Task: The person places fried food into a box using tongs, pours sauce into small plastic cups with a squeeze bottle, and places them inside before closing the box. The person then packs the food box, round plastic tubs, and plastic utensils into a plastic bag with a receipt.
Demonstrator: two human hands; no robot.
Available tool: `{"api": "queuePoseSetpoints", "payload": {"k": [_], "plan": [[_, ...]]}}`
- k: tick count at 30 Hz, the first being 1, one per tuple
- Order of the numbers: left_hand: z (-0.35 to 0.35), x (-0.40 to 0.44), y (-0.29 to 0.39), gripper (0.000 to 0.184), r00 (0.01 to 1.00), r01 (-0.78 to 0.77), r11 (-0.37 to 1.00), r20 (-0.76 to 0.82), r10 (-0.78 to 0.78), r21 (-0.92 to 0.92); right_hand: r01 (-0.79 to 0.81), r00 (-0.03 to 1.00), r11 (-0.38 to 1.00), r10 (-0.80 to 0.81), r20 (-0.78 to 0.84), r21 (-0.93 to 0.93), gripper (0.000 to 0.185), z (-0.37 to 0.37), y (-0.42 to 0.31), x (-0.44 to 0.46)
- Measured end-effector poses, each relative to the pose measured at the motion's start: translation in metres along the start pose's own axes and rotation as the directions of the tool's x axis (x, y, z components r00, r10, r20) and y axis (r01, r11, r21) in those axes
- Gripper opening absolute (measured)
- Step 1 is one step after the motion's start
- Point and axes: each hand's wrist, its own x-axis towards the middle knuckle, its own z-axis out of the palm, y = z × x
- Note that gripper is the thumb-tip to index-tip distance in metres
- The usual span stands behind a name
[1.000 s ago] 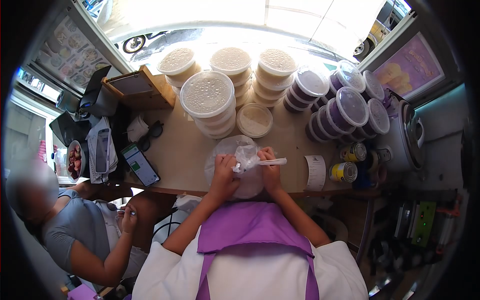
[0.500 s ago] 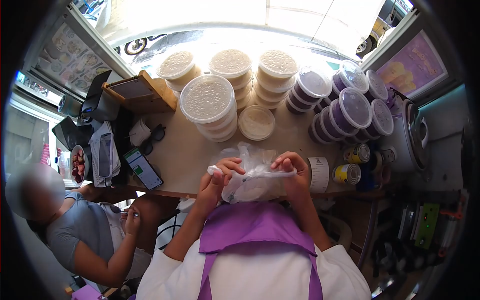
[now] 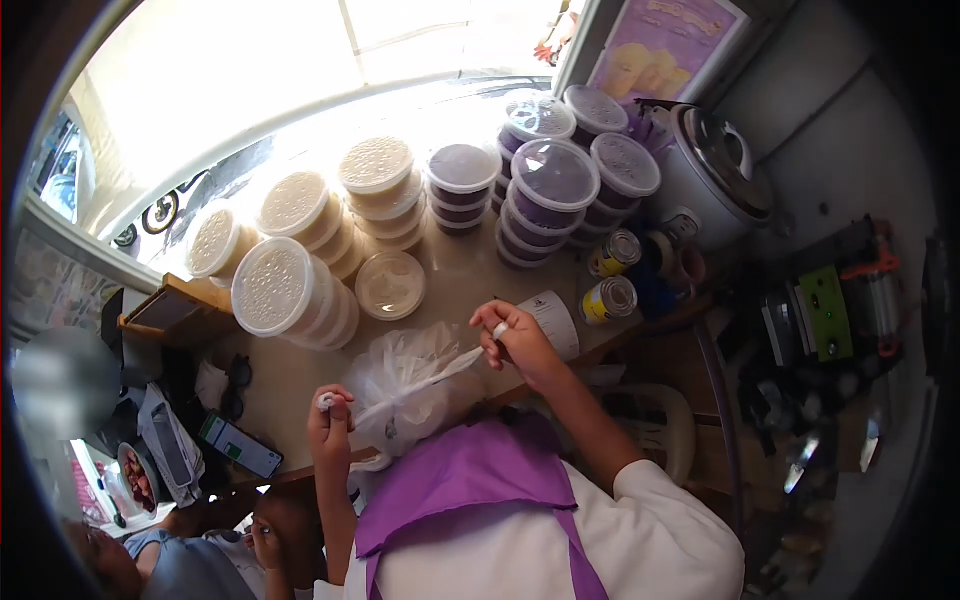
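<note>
A clear plastic bag [image 3: 405, 385] sits at the table's near edge, in front of my purple apron. Its twisted ends stretch out to both sides. My left hand [image 3: 331, 412] is closed on one end at the bag's left, with a bit of white plastic showing at the fingers. On the right, my right hand [image 3: 508, 335] grips the other end, which is wrapped near a finger. Whatever is inside the bag cannot be made out. Just beyond it stands a single round lidded tub [image 3: 390, 285].
Stacked cream tubs [image 3: 275, 287] and purple tubs [image 3: 555, 175] line the table's back. Cans [image 3: 608, 300] and a paper slip [image 3: 552, 322] lie right. A phone [image 3: 240, 444] and sunglasses [image 3: 237, 385] are left. A seated person [image 3: 200, 565] is at lower left; a cooker [image 3: 715, 165] stands right.
The view has turned to the right. My hands have moved apart, pulling the bag's twisted ends outward, and the bag is now gathered between them.
</note>
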Motion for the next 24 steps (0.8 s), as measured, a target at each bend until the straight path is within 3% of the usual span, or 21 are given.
{"api": "queuePoseSetpoints", "payload": {"k": [1,2,4,6,7,9,12,13,16,19,21,22,24], "plan": [[0.014,0.001,0.028,0.033,0.994,-0.092,0.955,0.079,0.072,0.281,0.066,0.998,0.998,-0.066,0.022,-0.018,0.022,0.016,-0.019,0.0],[0.027,0.002,0.045,0.037,0.981,-0.11,0.917,0.191,0.038,0.383,0.127,0.99,0.991,-0.124,0.061,-0.041,0.017,0.035,-0.036,-0.004],[0.053,-0.001,0.068,0.048,0.934,-0.174,0.797,0.352,-0.051,0.578,0.221,0.921,0.975,-0.197,0.336,-0.033,0.015,0.066,-0.055,-0.01],[0.067,0.003,0.058,0.043,0.957,-0.168,0.843,0.29,0.014,0.512,0.525,0.784,0.769,-0.269,0.56,-0.365,0.022,0.099,-0.073,-0.033],[0.068,0.007,0.052,0.039,0.975,-0.137,0.878,0.218,0.038,0.459,0.656,0.725,0.66,-0.419,0.547,-0.365,0.024,0.104,-0.066,-0.034],[0.075,0.013,0.058,0.025,0.958,-0.267,0.906,0.194,0.213,0.327,0.847,0.53,0.383,-0.664,0.528,-0.369,0.029,0.11,-0.051,-0.032],[0.049,0.022,0.068,0.022,0.977,0.055,0.998,0.208,-0.053,-0.003,0.844,0.481,0.281,-0.772,0.416,-0.456,0.03,0.074,-0.039,-0.035],[0.056,0.02,0.077,0.024,0.987,0.045,0.999,0.155,-0.045,0.003,0.817,0.519,0.283,-0.742,0.424,-0.503,0.032,0.066,-0.027,-0.036],[0.065,0.017,0.083,0.024,0.982,0.017,1.0,0.189,-0.02,0.015,0.681,0.563,0.058,-0.679,0.471,-0.73,0.032,0.074,0.012,-0.043],[0.077,0.016,0.082,0.023,0.97,-0.085,0.986,0.239,0.048,0.145,0.625,0.65,0.037,-0.579,0.493,-0.78,0.044,0.078,0.047,-0.032],[0.082,0.014,0.088,0.024,0.963,-0.088,0.962,0.269,0.016,0.257,0.693,0.616,0.141,-0.625,0.479,-0.707,0.038,0.08,0.053,-0.018],[0.08,0.016,0.092,0.025,0.958,-0.06,0.981,0.286,0.005,0.184,0.723,0.6,0.188,-0.648,0.469,-0.665,0.035,0.082,0.052,-0.012],[0.072,0.023,0.099,0.027,0.945,-0.002,0.999,0.326,-0.009,0.033,0.798,0.601,0.435,-0.62,0.504,-0.417,0.026,0.083,0.047,-0.003]]}}
